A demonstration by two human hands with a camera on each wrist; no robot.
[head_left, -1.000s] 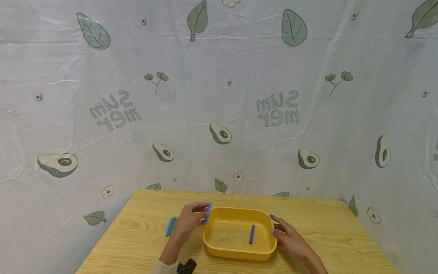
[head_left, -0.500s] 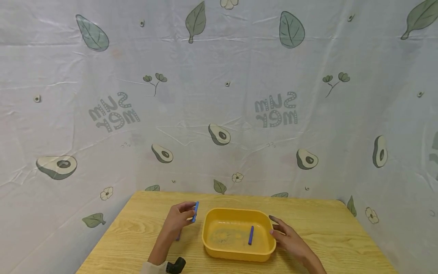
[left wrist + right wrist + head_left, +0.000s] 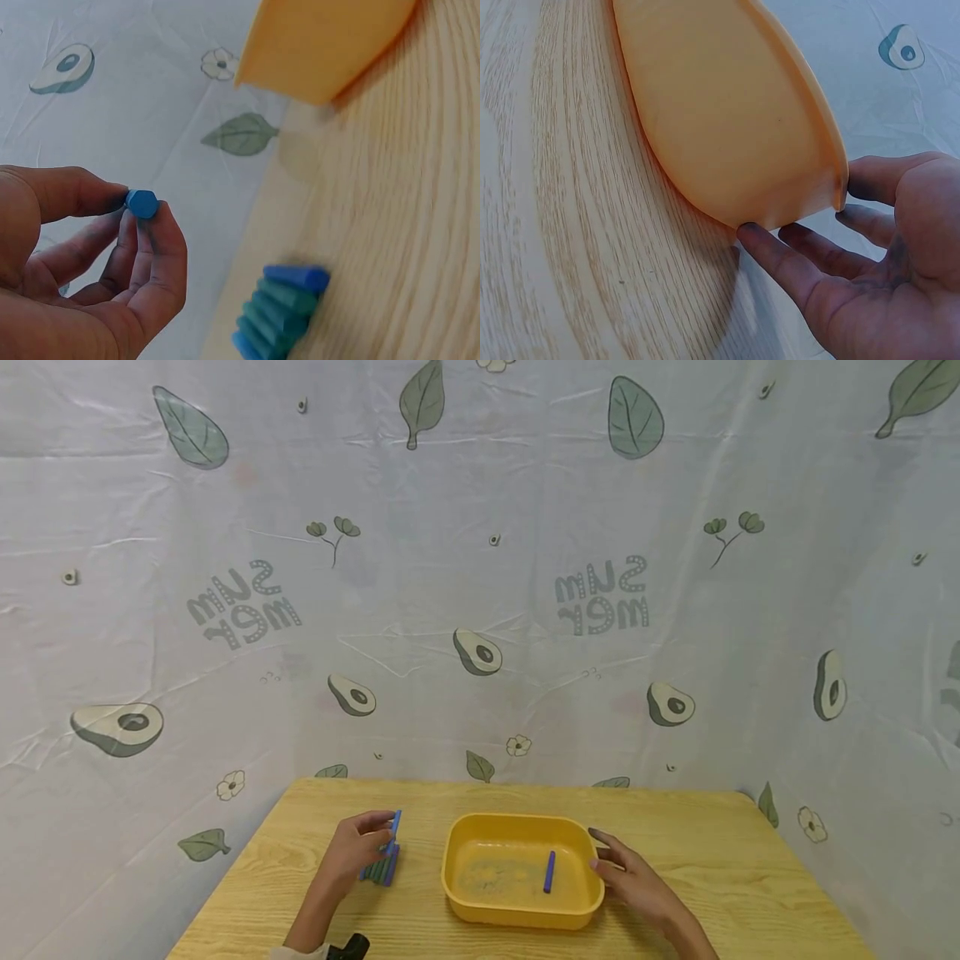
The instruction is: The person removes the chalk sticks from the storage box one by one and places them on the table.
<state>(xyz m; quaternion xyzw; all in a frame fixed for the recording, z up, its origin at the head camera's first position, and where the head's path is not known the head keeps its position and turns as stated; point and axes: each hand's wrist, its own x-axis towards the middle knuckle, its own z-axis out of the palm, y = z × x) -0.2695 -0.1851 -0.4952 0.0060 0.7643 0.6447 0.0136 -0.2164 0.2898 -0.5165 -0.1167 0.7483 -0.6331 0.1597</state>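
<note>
My left hand [image 3: 352, 853] holds a light blue crayon [image 3: 142, 203] between thumb and fingertips, its hexagonal end showing in the left wrist view. Below that hand, a row of crayons [image 3: 279, 313] lies side by side on the table, blue ones at both ends and green ones between; the hand partly hides it in the head view. A yellow plastic tub [image 3: 517, 917] sits to the right, with one dark blue crayon [image 3: 550, 872] lying inside. My right hand [image 3: 630, 881] holds the tub's right end, thumb at the rim and fingertips against the outer wall.
The wooden table [image 3: 712, 860] carries the tub and the crayons. Behind it hangs a pale sheet [image 3: 420, 585] printed with leaves and avocados. Grey smudges mark the tub's floor.
My left hand has moved left with the light blue crayon, from beside the tub's left rim to over the crayon row. The right hand and the tub stay in place.
</note>
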